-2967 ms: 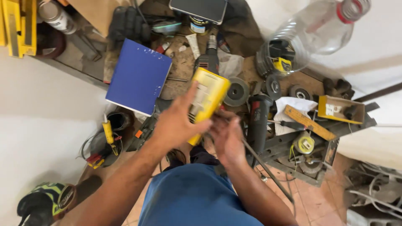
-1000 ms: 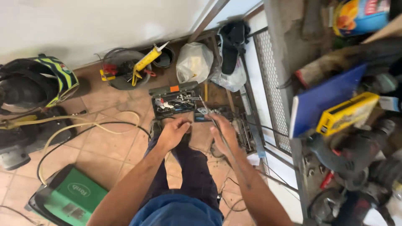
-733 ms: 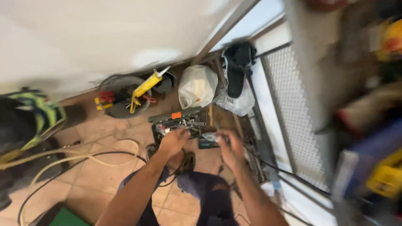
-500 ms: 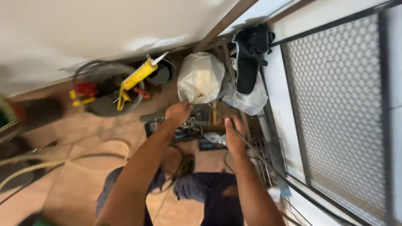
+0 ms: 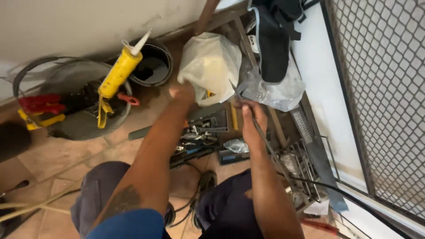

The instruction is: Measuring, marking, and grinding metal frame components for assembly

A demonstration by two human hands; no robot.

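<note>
At the far left a bucket (image 5: 66,128) sits on the tiled floor, packed with red and yellow tools, and a yellow caulking gun (image 5: 117,75) leans out over its rim with its white nozzle up; a knock from an elbow could tip it out. Next to it stands a dark round tub (image 5: 152,66). The left hand (image 5: 183,93) is stretched toward the white plastic bag (image 5: 212,66) and touches its lower edge, but motion blur hides the fingers, so I cannot tell whether it has closed on the bag. Below it lies an open tool tray (image 5: 201,132) full of small metal bits; dragging the bag across could scatter them. The right hand (image 5: 252,121) is clenched around a thin dark rod (image 5: 265,137) that runs down toward a black cable (image 5: 354,199); pulling it blind could snag the cable or the wire rack (image 5: 305,172), or tear the clear plastic bag (image 5: 270,88) beside it.
</note>
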